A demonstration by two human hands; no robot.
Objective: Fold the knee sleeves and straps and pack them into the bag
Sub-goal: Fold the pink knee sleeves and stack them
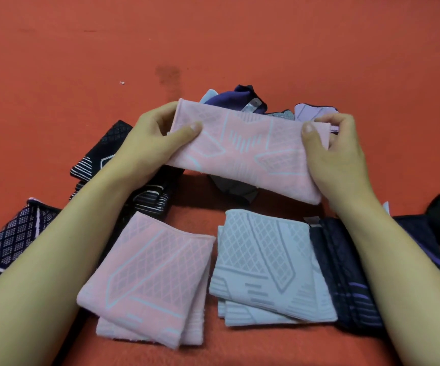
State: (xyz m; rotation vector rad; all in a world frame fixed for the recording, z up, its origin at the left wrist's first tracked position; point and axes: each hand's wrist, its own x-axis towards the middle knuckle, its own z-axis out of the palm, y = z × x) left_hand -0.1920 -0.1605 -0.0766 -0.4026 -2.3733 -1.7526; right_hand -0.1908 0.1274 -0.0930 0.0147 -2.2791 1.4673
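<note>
Nearest lie a folded pink knee sleeve (150,281) and a folded grey knee sleeve (263,270), side by side on the red counter (213,43). Above them, the left hand (158,138) and right hand (337,154) pinch a long pink knee sleeve (242,149) by its ends, thumbs on top, held over a heap of purple and grey sleeves (240,101).

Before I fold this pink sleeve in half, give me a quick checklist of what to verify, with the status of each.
1. Both ends gripped: ok. Left hand and right hand each pinch an end of the pink sleeve.
2. Sleeve stretched flat between the hands: ok.
3. Matching pile ready: ok. Folded pink sleeve lies near, beside the folded grey sleeve.
4. Sleeve clear of the loose pile behind: cannot tell.
5. Bag in reach: cannot tell; none clearly visible.
</note>
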